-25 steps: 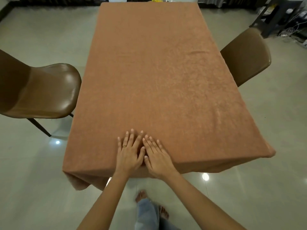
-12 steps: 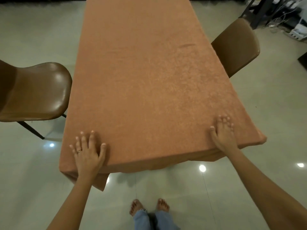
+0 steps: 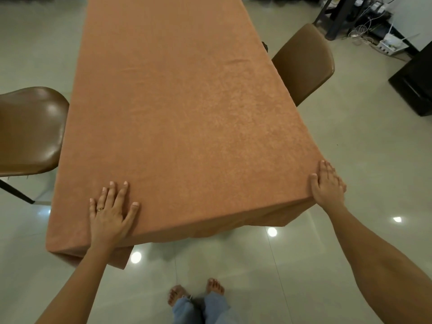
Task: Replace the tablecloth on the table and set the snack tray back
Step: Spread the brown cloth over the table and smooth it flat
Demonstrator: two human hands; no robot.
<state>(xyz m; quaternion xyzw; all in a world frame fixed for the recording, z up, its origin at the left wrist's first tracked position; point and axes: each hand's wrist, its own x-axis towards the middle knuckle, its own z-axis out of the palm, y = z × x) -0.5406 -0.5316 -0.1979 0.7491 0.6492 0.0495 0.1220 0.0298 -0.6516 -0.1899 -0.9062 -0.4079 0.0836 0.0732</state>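
The cloth (image 3: 182, 118) covers the table, overhanging its near edge, and smoothing it well likely calls for the left hand (image 3: 109, 213) and right hand (image 3: 327, 185), both flat and open-fingered near the front corners, to press outward evenly.

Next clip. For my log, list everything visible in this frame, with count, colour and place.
tablecloth: 1, orange-brown, covers the whole table top, hangs over the near edge
chairs: 2, brown, one at the table's left side, the other at its right side
floor: pale glossy tiles, all around
black frame: 1, far right
cables and white devices: several, floor at far right
black box: 1, right edge
snack tray: none in view
ring: 1, gold, on the left hand
left hand: flat on the tablecloth, near left
right hand: flat on the near right corner
feet: 2, bare, below the table's near edge
jeans: blue, bottom centre
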